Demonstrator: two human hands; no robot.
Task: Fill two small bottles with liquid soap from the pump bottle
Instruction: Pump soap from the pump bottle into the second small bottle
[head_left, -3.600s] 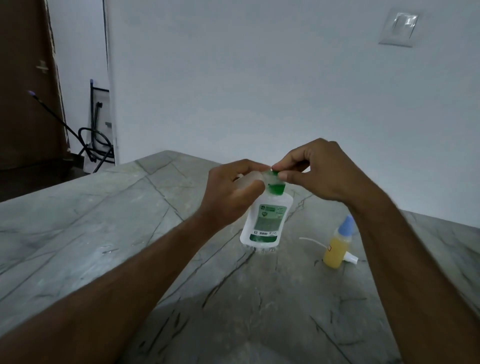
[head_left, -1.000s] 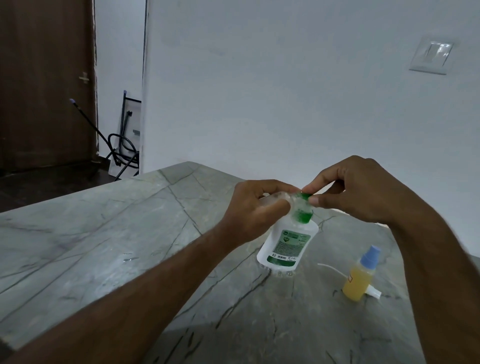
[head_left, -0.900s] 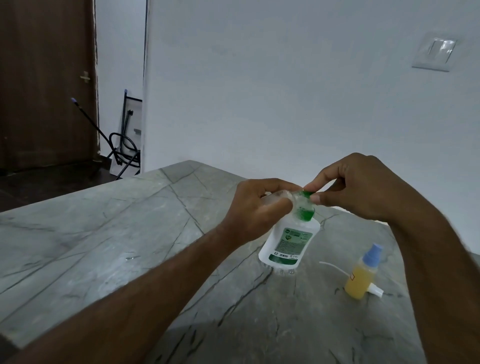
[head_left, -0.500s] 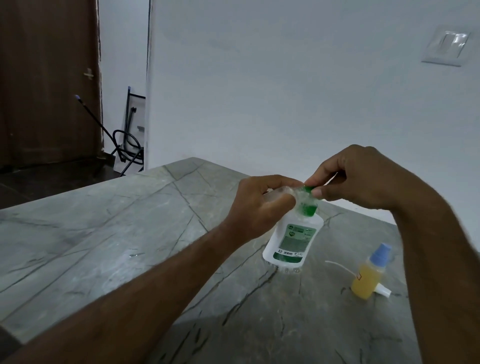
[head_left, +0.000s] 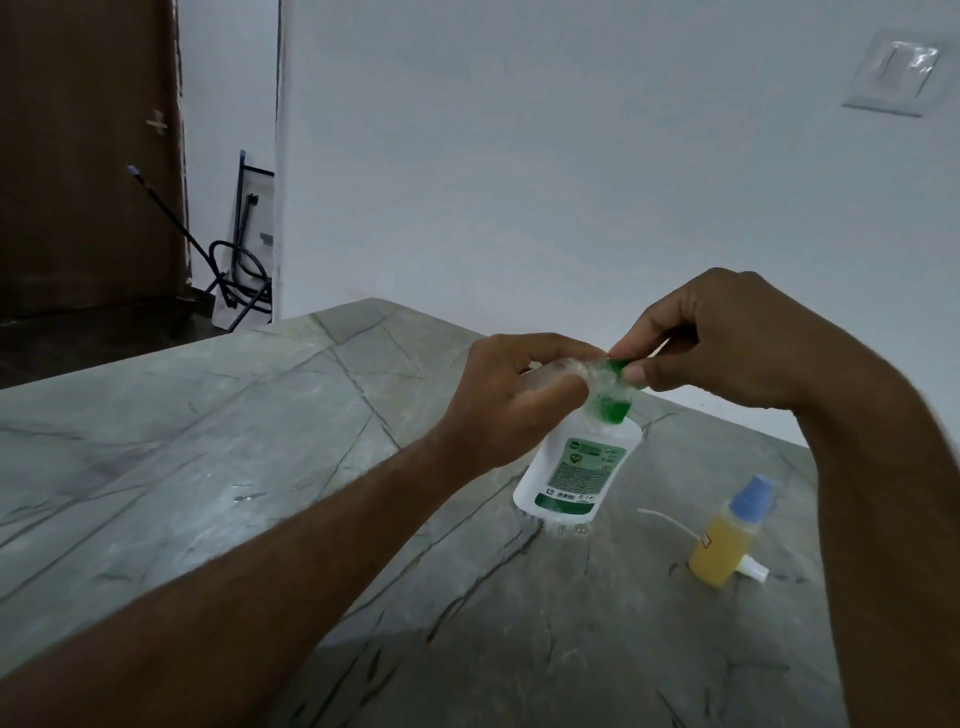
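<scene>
A white pump bottle (head_left: 576, 467) with a green label stands on the grey stone table (head_left: 208, 467). Its green pump head (head_left: 610, 405) is at the top. My left hand (head_left: 514, 400) grips a small clear bottle (head_left: 556, 370), tilted on its side with its mouth against the pump head. My right hand (head_left: 727, 343) pinches the green spout tip between thumb and forefinger. A second small bottle (head_left: 727, 545), yellow liquid inside and a blue cap on top, stands upright to the right, apart from both hands.
A white spray insert (head_left: 753, 569) with a thin tube (head_left: 665, 519) lies beside the yellow bottle. The white wall runs close behind the table, with a switch plate (head_left: 893, 73) high on the right. A brown door (head_left: 78, 156) and black stand are far left.
Both hands keep their hold at the pump head. Only my view has drifted, so the bottles sit slightly further right and lower in the picture.
</scene>
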